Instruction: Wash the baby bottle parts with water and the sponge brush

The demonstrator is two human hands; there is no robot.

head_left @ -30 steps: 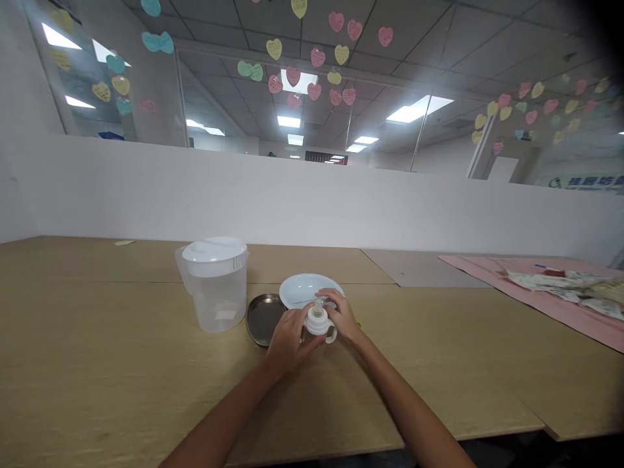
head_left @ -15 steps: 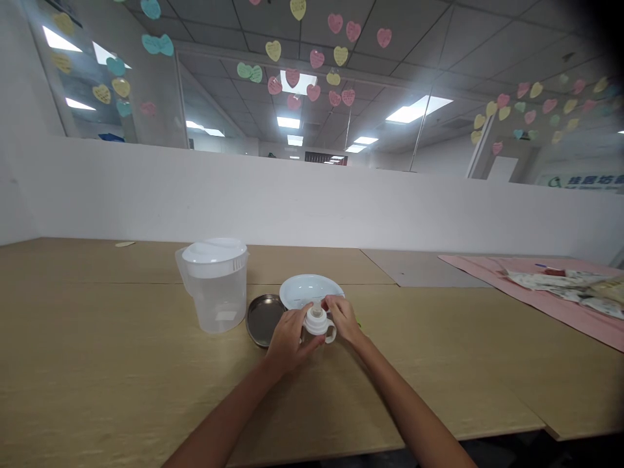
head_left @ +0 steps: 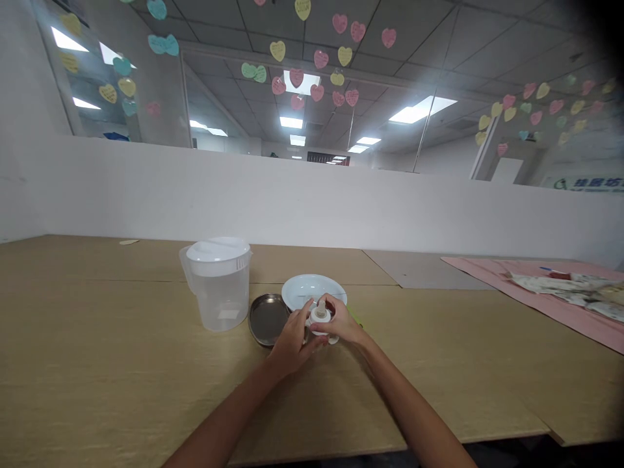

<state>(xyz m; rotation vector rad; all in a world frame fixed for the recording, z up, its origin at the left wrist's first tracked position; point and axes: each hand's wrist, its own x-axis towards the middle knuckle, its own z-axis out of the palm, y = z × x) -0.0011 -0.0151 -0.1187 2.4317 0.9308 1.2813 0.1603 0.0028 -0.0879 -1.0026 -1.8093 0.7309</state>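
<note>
A baby bottle [head_left: 320, 316] with a white collar, a clear teat on top and side handles is between my two hands, just in front of a white bowl. My left hand [head_left: 293, 338] is wrapped round the bottle's body from the left. The fingers of my right hand [head_left: 340, 320] curl over the white collar from the right, thumb in front. Much of the bottle's body is hidden by my hands. Close to my left hand lies a dark round metal pan [head_left: 267, 318]. Behind the bottle stands the white bowl [head_left: 312, 284].
A translucent lidded pitcher [head_left: 221, 292] stands left of the pan. Something green [head_left: 355, 313] shows partly beside my right hand. At the right, a pink cloth [head_left: 487, 276] carries several items. A white wall [head_left: 312, 208] with glass above borders the wooden table [head_left: 146, 377].
My right hand has shifted from beside the bottle's handle to close round the white collar. My left hand keeps its hold. The view has shifted slightly.
</note>
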